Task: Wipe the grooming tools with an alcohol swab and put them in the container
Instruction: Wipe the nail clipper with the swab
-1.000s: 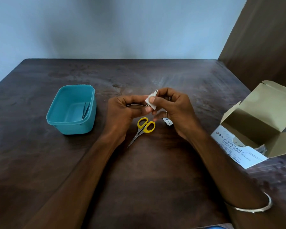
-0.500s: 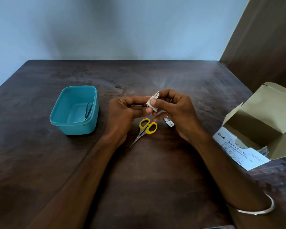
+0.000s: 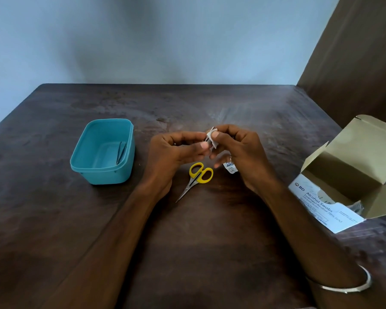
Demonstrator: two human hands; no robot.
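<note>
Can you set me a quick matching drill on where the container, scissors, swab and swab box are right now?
Things:
1. teal container
2. yellow-handled scissors
3. white swab
4. alcohol swab box

Places or states:
A. pinched in the right hand, meeting the left hand
B. lying flat on the table, below the hands
C. open, at the table's right edge
D. left of the hands, a slim tool already inside

Pairs: 1-D, 2-B, 3-A, 4-C
</note>
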